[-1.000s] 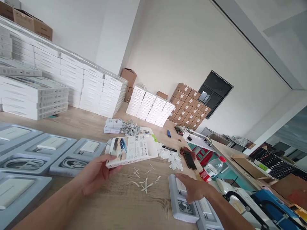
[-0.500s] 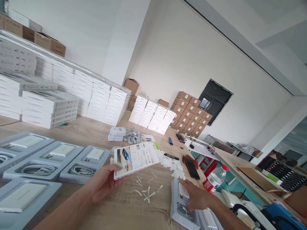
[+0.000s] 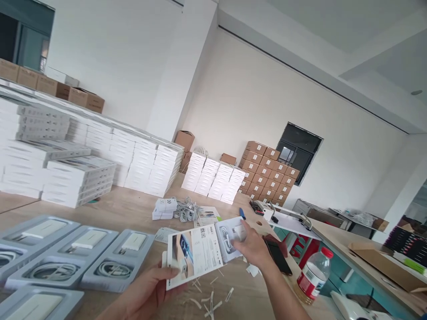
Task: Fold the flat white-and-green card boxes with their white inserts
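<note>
My left hand [image 3: 153,284] grips the lower left end of a printed white box [image 3: 196,255], thumb on its front face, holding it tilted above the table. My right hand [image 3: 255,246] is closed on a grey plastic tray [image 3: 230,253] holding a coiled white cable and a charger. The tray lies at the box's right end, in line with it; how far it is inside, I cannot tell. Beneath the box lie thin white paper strips [image 3: 211,304]. Several similar loaded trays [image 3: 115,269] sit on the table to the left.
Stacks of white boxes [image 3: 143,166] line the table's back. A cable bundle [image 3: 187,210] lies near small white boxes [image 3: 164,209]. To the right are a dark phone [image 3: 278,255] and a red-capped bottle [image 3: 313,275]. Brown cartons [image 3: 263,171] are piled by the far wall.
My right hand has lifted a tray from the table at the right and brought it left to the box's right end. My left hand still holds the box. The view has shifted.
</note>
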`<state>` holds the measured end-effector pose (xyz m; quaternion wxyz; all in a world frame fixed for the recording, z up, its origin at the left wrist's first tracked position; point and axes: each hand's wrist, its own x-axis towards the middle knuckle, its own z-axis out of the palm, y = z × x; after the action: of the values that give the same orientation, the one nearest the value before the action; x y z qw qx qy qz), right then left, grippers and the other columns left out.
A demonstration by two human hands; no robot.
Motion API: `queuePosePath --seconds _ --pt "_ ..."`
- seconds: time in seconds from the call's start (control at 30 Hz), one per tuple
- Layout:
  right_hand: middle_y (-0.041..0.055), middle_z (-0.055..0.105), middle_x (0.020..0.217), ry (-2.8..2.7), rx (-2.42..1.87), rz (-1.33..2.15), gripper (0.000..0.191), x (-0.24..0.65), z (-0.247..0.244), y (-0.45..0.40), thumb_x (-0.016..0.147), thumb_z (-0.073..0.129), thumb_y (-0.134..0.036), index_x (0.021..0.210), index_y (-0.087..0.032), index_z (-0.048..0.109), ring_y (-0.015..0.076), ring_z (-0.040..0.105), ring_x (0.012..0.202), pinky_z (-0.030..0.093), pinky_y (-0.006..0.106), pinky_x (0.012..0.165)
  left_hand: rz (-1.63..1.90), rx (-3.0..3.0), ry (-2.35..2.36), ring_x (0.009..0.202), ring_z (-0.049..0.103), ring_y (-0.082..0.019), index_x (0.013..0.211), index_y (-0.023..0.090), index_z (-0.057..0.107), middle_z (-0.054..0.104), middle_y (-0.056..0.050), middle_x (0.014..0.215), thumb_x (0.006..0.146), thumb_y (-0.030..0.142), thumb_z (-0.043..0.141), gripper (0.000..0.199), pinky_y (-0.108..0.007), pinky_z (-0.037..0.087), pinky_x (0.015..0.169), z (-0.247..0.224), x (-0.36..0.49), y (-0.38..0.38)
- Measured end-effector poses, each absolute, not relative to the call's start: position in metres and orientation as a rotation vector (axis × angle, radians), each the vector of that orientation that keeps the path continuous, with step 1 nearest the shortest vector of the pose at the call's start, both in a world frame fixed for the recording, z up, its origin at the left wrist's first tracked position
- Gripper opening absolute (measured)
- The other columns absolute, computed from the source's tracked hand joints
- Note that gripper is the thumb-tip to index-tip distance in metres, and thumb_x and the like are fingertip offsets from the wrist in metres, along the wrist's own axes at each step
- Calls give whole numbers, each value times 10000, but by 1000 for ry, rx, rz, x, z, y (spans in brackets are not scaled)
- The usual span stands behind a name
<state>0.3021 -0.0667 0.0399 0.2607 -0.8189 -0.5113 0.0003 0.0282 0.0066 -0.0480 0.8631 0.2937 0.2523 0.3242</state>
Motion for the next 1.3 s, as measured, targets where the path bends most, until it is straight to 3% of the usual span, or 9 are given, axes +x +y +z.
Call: queuePosePath --seconds 0.23,0.37,0.57,0.67,0.73,0.8,0.93,1.03,1.3 --pt "147 538 1343 -1409 -2266 -218 784 270 39 -50 759 586 -477 1452 -180 371 335 484 1244 408 430 981 811 587 543 1096 655 -350 1375 148 428 737 -144 1114 625 22 806 849 -429 586 881 -43 23 12" --pt "156 494 1389 -1361 -2223 -272 788 273 32 -49 746 636 -480 1443 -208 389 388 425 1275 378 523 986 800 620 525 1143 626 -350 1337 144 466 721 -155 1150 641 60 818 784 -435 575 912 -37 21 8" --pt "94 585 1325 -1509 -1488 303 625 266 14 -43 902 517 -540 1447 -259 396 283 480 1270 341 454 1085 892 605 547 1115 643 -357 1360 176 464 690 -155 1213 631 52 820 821 -450 576 917 -42 27 9" --pt "74 318 1544 -1355 -1343 366 754 244 6 -35 857 606 -538 1493 -288 287 276 259 1424 273 459 1141 1001 595 503 1110 652 -335 1384 219 469 674 -122 1251 669 70 799 801 -444 559 949 -40 32 8" --pt "80 172 1593 -1220 -1266 513 964 228 2 -30 796 680 -545 1530 -310 102 287 236 1435 329 463 1113 1050 614 456 1127 643 -321 1378 237 491 667 -103 1266 707 105 782 743 -437 542 973 -37 33 5" --pt "126 294 1542 -1133 -1117 729 1080 218 0 -27 775 711 -532 1527 -318 -34 293 405 1347 425 462 1036 1033 652 400 1153 626 -319 1369 243 509 667 -93 1268 725 141 776 705 -434 522 996 -33 30 2" --pt "97 612 1257 -1069 -906 864 1052 222 10 -32 790 730 -454 1523 -314 -11 262 604 1130 479 454 963 870 809 206 1225 557 -375 1346 224 538 643 -114 1297 666 338 827 748 -458 498 1001 -24 15 4" --pt "78 669 1154 -1141 -853 939 1036 233 20 -41 787 745 -418 1521 -304 24 270 633 1072 485 471 935 906 934 299 1225 551 -387 1348 250 512 626 -122 1315 706 459 776 724 -462 527 937 -18 3 12" --pt "54 715 1008 -1245 -839 1062 680 222 10 -40 774 763 -375 1332 -275 387 253 675 946 504 410 845 1162 1276 598 940 692 -292 1320 299 454 718 -68 1107 730 307 789 679 -347 575 750 -17 9 7"
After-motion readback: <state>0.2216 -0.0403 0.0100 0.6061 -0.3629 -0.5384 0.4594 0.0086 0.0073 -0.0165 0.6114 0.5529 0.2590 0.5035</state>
